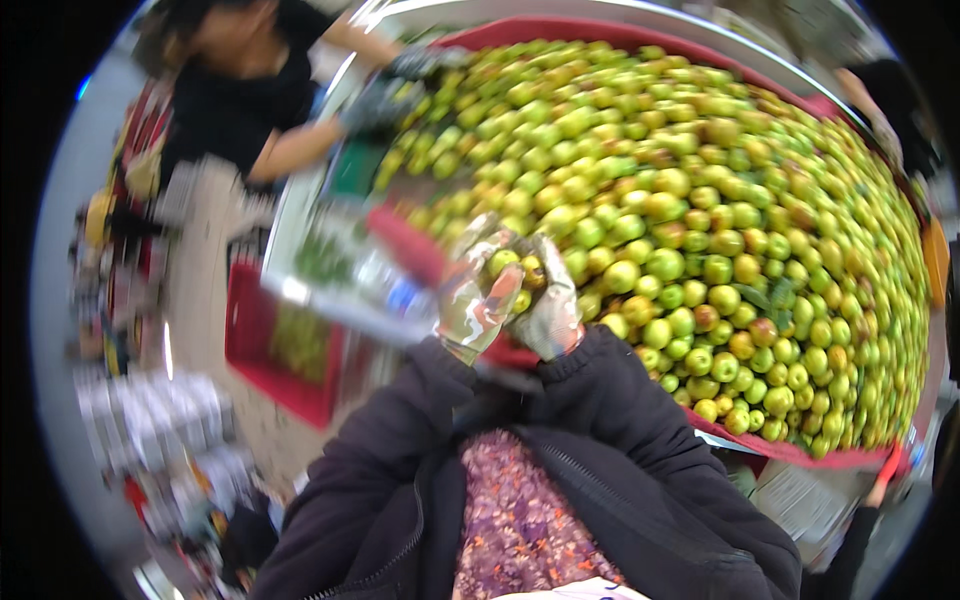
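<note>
Near the middle of the frame, my left hand [475, 305] and my right hand [553, 308], both in patterned gloves, cup a few small fruits [503, 262] between them. My left fingers curve around their side with the thumb raised; my right fingers bend inward against the other side, so both hands close on the fruits. Some of these look green-yellow, one darker; how many sit deeper between the palms I cannot tell.

Across the upper right spreads a big heap [660, 210] of the same kind, green and yellow with reddish patches, with leaves [778, 296] among it. It lies on a white-edged desk [299, 210] with red cloth [560, 32] along its border. At the upper left, a co-worker [232, 115] in black has both grey gloves [372, 108] at the heap's far edge. Left of my hands, a clear and blue thing [405, 297] is too blurred to name; further left and lower stands a red crate [243, 335]. My dark sleeves [640, 400] come up from the lower edge.
</note>
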`<state>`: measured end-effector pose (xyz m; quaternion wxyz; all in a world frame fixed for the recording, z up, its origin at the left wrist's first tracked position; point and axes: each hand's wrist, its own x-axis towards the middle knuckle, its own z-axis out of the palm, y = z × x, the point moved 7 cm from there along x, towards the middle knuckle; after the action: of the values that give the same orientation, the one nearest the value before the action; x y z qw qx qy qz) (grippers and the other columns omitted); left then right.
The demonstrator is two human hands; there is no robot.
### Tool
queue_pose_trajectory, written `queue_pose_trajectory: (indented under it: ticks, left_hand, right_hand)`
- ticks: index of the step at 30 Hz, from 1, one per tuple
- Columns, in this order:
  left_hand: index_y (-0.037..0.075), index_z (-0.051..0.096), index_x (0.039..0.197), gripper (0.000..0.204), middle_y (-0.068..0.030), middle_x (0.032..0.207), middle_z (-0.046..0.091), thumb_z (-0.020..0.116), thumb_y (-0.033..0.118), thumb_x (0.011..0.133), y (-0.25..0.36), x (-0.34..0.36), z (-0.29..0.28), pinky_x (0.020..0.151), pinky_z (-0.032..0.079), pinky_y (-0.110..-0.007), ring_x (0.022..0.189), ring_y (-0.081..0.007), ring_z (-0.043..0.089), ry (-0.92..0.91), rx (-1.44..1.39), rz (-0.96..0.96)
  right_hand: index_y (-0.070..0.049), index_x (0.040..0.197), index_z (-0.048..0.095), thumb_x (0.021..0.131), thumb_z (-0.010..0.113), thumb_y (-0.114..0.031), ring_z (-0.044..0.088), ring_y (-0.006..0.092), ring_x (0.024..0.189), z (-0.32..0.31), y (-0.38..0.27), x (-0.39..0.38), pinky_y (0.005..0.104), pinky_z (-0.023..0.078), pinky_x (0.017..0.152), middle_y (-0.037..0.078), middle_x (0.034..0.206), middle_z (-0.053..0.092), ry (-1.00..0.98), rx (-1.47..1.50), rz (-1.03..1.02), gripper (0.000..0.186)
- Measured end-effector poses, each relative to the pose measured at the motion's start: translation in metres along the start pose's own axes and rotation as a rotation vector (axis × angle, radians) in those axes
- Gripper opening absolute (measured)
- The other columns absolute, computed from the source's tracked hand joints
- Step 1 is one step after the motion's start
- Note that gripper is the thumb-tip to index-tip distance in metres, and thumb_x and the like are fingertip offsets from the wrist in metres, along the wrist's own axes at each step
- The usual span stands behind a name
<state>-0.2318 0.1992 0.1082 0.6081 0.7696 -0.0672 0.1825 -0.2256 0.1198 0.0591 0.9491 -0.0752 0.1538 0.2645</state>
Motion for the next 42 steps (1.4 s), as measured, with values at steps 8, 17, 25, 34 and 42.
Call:
queue_pose_trajectory:
  ticks: [8,17,25,34,42]
  left_hand:
    - [-0.002,0.054,0.124,0.049,-0.0178,0.126,0.055,0.049,0.039,0.097,-0.029,-0.186,-0.154,0.1,0.039,-0.034,0.116,-0.0261,0.052,0.302,0.22,-0.519]
    - [-0.001,0.045,0.135,0.051,-0.015,0.137,0.047,0.058,0.028,0.095,-0.116,-0.262,-0.251,0.107,0.032,-0.034,0.126,-0.0218,0.044,0.627,0.367,-0.661]
    - [-0.003,0.052,0.126,0.033,-0.0115,0.118,0.059,0.05,0.01,0.095,-0.078,-0.016,-0.098,0.094,0.044,-0.029,0.107,-0.0217,0.057,0.121,-0.162,-0.329]
    - [0.003,0.056,0.121,0.034,-0.0191,0.12,0.06,0.056,0.013,0.089,-0.094,0.178,0.124,0.096,0.046,-0.037,0.112,-0.0337,0.057,-0.477,0.476,0.432]
    - [0.004,0.06,0.117,0.035,-0.0182,0.113,0.064,0.057,0.024,0.088,-0.225,0.345,0.197,0.088,0.048,-0.037,0.103,-0.0317,0.062,-0.714,0.977,0.104]
  right_hand:
    - [-0.011,0.11,0.057,0.096,0.049,-0.042,0.062,0.0182,0.084,-0.048,0.185,-0.047,0.0346,0.051,0.074,0.004,0.096,0.063,0.137,-0.498,0.595,0.035]
    - [0.001,0.134,0.041,0.092,0.057,-0.035,0.057,0.0263,0.102,-0.062,0.139,-0.058,0.0393,0.05,0.09,0.013,0.122,0.051,-0.101,-0.577,0.661,0.057]
    - [0.004,0.125,0.051,0.098,0.047,-0.02,0.06,0.0246,0.105,-0.036,-0.036,-0.026,0.0335,0.048,0.092,0.014,0.118,0.06,0.112,-0.5,-0.038,0.036]
    - [-0.001,0.13,0.048,0.098,0.05,-0.024,0.06,0.0179,0.104,-0.05,-0.106,-0.013,0.0296,0.05,0.088,0.01,0.122,0.059,0.131,-0.51,-0.249,0.039]
    - [0.0,0.131,0.049,0.098,0.053,-0.03,0.056,0.0161,0.111,-0.046,-0.107,-0.008,0.0294,0.046,0.094,0.009,0.124,0.057,0.055,-0.68,-0.211,0.045]
